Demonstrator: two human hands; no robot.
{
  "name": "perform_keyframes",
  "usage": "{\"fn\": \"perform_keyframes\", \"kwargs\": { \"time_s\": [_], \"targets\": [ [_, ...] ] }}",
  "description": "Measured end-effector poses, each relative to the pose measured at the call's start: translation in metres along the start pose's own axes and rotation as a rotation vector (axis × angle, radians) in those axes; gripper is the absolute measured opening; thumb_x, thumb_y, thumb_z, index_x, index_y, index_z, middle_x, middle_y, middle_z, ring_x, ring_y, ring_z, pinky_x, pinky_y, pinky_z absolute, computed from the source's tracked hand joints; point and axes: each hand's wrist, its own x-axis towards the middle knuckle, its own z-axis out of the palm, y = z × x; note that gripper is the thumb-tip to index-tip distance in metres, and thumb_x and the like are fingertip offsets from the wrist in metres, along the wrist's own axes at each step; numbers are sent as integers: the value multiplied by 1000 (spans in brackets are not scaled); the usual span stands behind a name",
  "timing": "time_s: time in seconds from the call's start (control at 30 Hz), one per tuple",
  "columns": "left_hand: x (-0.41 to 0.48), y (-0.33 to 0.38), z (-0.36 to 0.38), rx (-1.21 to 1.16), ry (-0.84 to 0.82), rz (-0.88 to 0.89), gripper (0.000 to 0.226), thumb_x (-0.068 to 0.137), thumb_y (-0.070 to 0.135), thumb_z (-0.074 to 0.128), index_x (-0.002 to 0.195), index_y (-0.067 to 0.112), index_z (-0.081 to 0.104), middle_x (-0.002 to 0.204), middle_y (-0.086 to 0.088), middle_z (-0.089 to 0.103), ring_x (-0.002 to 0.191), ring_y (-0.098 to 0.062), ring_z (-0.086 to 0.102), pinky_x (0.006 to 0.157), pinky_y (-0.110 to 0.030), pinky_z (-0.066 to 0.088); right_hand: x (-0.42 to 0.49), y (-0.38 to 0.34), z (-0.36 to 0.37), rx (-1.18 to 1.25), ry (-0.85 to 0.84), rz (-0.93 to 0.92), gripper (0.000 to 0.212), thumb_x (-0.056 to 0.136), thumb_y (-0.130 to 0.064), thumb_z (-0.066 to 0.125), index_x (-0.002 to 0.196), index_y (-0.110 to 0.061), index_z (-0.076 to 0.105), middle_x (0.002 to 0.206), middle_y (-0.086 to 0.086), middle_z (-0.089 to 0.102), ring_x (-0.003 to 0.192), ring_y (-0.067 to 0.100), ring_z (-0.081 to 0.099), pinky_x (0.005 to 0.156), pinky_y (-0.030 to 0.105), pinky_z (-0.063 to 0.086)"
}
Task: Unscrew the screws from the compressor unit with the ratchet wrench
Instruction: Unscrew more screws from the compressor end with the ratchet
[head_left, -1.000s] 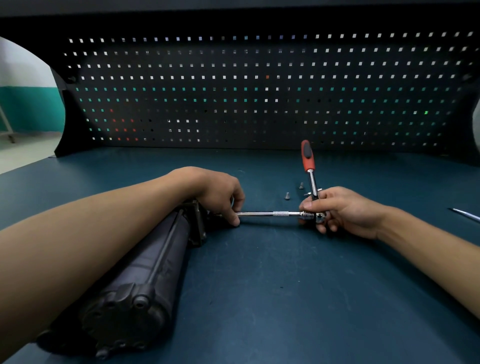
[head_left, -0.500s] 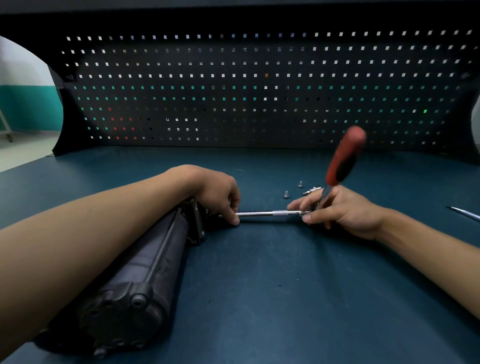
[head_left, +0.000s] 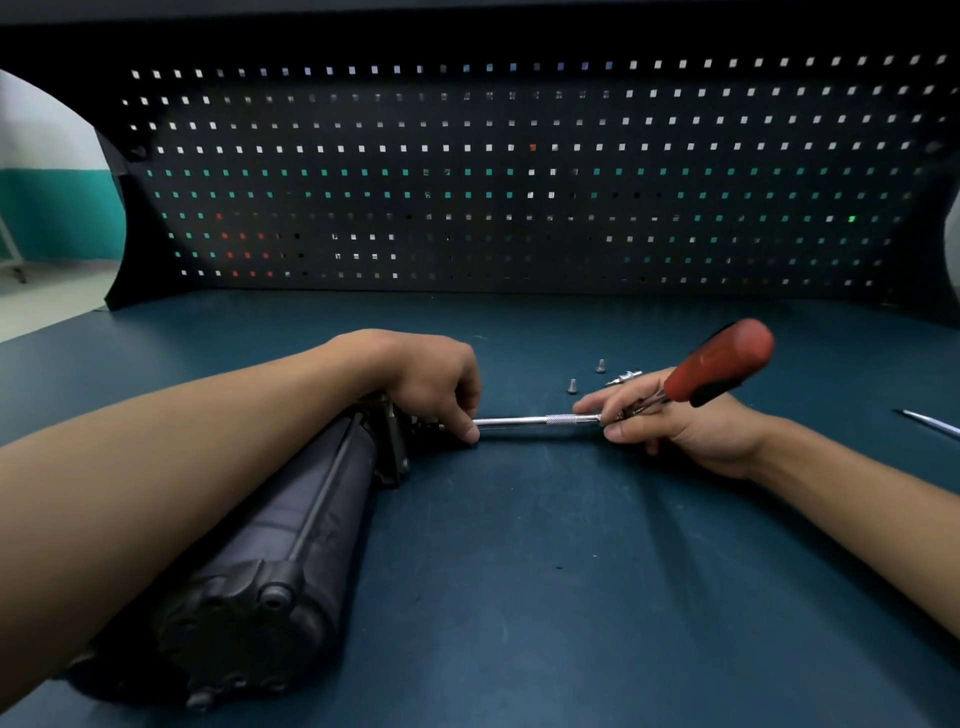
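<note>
The compressor unit (head_left: 291, 519) is lying at near left on the worktop (head_left: 519, 597). The left hand (head_left: 436, 379) is pinching the bar of the ratchet wrench (head_left: 719, 364) at the unit's far end, probably on a hidden screw. The right hand (head_left: 691, 431) is gripping the wrench's head. The swing is needing a square, steady bar.

We see our left forearm (head_left: 182, 452) and right forearm (head_left: 862, 488) bare to the frame's edge; left hand (head_left: 434, 379) and right hand (head_left: 698, 434) bare too.

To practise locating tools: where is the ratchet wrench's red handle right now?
In the head view, right of centre, the red handle sticks up above the right hand, just right of the loose screws.
</note>
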Motion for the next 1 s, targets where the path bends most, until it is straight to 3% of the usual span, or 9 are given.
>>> {"fn": "perform_keyframes", "kwargs": {
  "time_s": [0.1, 0.2, 0.37, 0.47, 0.57, 0.67, 0.77, 0.87, 1.0],
  "targets": [
    [0, 0, 1, 14, 28, 16, 21, 83, 43, 77, 74, 26, 69, 75, 10, 71, 65, -4, 61, 60, -22, 46, 0, 0, 1, 18, 3, 1, 35, 81, 10, 69, 66, -20, 75, 113, -3, 75, 91, 23, 61, 52, 19, 44],
    [-2, 1, 2, -15, 65, 34, 21, 84, 44, 75, 76, 25, 71, 75, 7, 72, 67, -8, 65, 64, -25, 49, 1, 1, -1, 87, 35, 18, 36, 81, 12, 66, 63, -19, 75, 111, 2, 75, 72, 15, 60, 50, 18, 44],
    [-5, 3, 1, -80, 107, 21, 23, 84, 49, 73, 81, 26, 73, 76, 7, 73, 67, -10, 68, 72, -30, 54, 3, -1, -5, 294, 88, 73, 13, 65, -2, 70, 62, -15, 75, 101, 6, 76, 64, 13, 63, 45, 18, 46],
    [-5, 2, 0, -5, 75, -75, 25, 78, 52, 77, 86, 29, 75, 82, 13, 72, 78, -8, 66, 77, -29, 54, 4, 1, -8, 324, 110, 77, 30, 76, 10, 65, 60, -15, 74, 97, 6, 76, 62, 15, 63, 44, 19, 46],
    [-5, 1, -3, 82, -35, -186, 21, 74, 36, 77, 89, 21, 77, 85, 7, 74, 83, -15, 69, 81, -36, 58, 4, 4, -11, 342, 111, 77, 40, 83, 14, 58, 59, -15, 73, 97, 7, 76, 59, 17, 64, 43, 20, 46],
    [-5, 3, -3, 202, -78, -252, 22, 72, 29, 73, 88, 13, 77, 87, -2, 75, 83, -23, 70, 76, -38, 59, 4, 6, -14, 362, 129, 88, 40, 84, 14, 57, 59, -14, 72, 97, 8, 76, 59, 18, 64, 43, 21, 45],
    [-4, 9, 0, 306, -72, -262, 19, 79, 22, 67, 91, 10, 76, 87, -7, 70, 72, -26, 58, 64, -33, 48, 6, 8, -16, 420, 156, 112, 38, 83, 13, 56, 60, -14, 71, 96, 9, 76, 59, 19, 64, 44, 22, 46],
    [-3, 13, 1, 350, -71, -246, 18, 84, 19, 65, 97, 9, 75, 94, -10, 71, 73, -26, 55, 64, -32, 44, 5, 9, -19, 500, 172, 128, 29, 75, 7, 59, 59, -15, 71, 96, 9, 76, 59, 20, 65, 45, 22, 47],
    [-3, 14, -3, 359, -86, -206, 13, 85, 18, 66, 95, 12, 74, 82, -4, 65, 69, -23, 52, 59, -29, 40, 4, 9, -22, 585, 162, 133, 21, 69, 0, 60, 60, -16, 70, 97, 10, 76, 60, 21, 65, 47, 22, 49]
  ]
}}
